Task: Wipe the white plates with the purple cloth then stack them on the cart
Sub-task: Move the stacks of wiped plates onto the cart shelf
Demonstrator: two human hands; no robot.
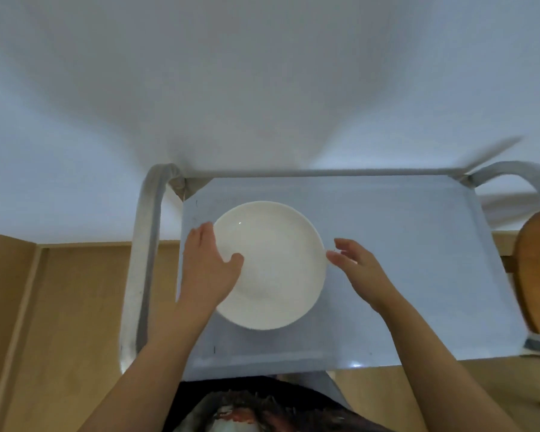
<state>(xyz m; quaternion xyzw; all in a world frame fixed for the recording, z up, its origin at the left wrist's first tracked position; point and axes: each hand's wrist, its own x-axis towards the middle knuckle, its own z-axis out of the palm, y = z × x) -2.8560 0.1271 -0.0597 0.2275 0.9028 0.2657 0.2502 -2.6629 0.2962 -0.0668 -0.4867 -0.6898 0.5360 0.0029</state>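
white plate [272,266] sits on cart [418,260] top, left of centre. left hand [208,263] grips its 9 o'clock rim, right hand [356,269] loose-fingered, touching 3 o'clock. release level, no sliding.

White plate [275,263], grey metal cart [402,275]

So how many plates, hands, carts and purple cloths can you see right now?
Round white plates: 1, the round white plate on the cart
Bare hands: 2, left hand and right hand
Shiny metal carts: 1, the shiny metal cart
Purple cloths: 0 in view
Total: 4
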